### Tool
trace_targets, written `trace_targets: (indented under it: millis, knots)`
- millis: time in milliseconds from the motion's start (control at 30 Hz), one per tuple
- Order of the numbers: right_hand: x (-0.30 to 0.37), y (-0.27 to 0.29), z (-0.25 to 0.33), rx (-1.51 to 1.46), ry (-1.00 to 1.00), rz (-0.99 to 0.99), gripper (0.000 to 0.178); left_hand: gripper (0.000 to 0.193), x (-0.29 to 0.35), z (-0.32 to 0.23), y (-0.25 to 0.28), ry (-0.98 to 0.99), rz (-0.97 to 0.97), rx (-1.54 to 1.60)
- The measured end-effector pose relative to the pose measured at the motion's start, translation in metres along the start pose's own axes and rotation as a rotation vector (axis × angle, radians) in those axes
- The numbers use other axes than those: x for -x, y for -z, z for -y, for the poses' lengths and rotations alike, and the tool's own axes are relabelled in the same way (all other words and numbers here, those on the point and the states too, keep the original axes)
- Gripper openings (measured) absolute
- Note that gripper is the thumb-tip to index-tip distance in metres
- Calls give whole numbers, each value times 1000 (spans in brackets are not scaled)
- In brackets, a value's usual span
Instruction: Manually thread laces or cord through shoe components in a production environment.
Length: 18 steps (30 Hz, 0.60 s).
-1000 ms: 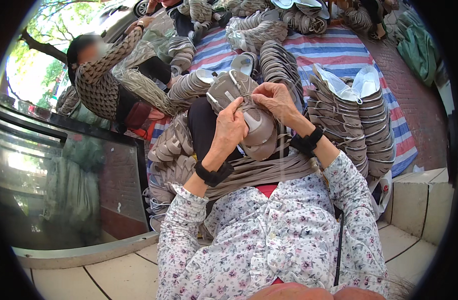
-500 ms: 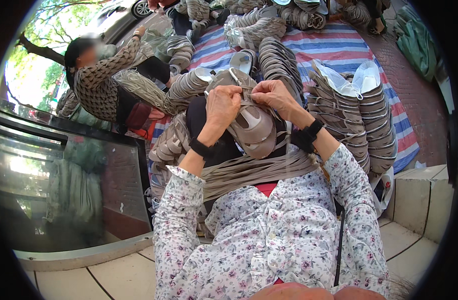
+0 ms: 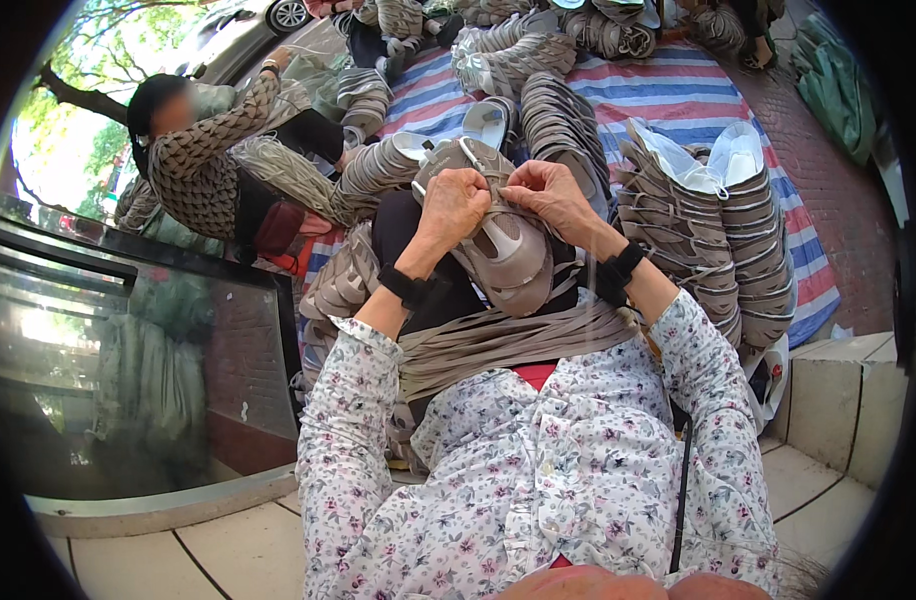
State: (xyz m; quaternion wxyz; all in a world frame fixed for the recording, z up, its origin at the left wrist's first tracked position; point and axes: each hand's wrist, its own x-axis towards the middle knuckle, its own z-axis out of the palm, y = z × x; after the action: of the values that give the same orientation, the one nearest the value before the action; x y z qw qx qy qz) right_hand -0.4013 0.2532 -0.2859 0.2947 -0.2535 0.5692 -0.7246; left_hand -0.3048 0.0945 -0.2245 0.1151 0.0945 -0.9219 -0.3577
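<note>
A taupe shoe upper (image 3: 513,262) with a rounded toe rests over my lap, its toe toward me. My left hand (image 3: 454,208) is closed in a curled fist at the lacing on its left side, on a shoelace whose grip is partly hidden by the fingers. Across from it, my right hand (image 3: 556,200) pinches the shoelace (image 3: 500,184) between thumb and fingertips over the shoe's opening. A thick bundle of loose taupe laces (image 3: 518,345) lies across my lap, just below the toe.
Stacked, nested shoe uppers (image 3: 703,235) stand at right, more (image 3: 563,125) lie beyond the shoe on a striped sheet (image 3: 668,95). A person (image 3: 203,165) sits at far left behind a glass panel (image 3: 138,360). A tiled ledge (image 3: 838,395) is at right.
My left hand has turned into a tighter fist and shifted slightly toward the right hand, while its elbow swung outward to the left. My right hand has barely moved.
</note>
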Motion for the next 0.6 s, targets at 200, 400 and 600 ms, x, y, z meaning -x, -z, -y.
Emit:
trace_targets:
  millis: [200,400,600]
  knots:
    - [16,-14,22,491,416,-165,10,14,15,-6,7,-67,-170,-153]
    - [21,-23,30,569,477,-6,10,12,32,12,43,-58,-379,-246]
    - [11,-31,39,764,562,105,8,12,70,50,61,127,-408,-135]
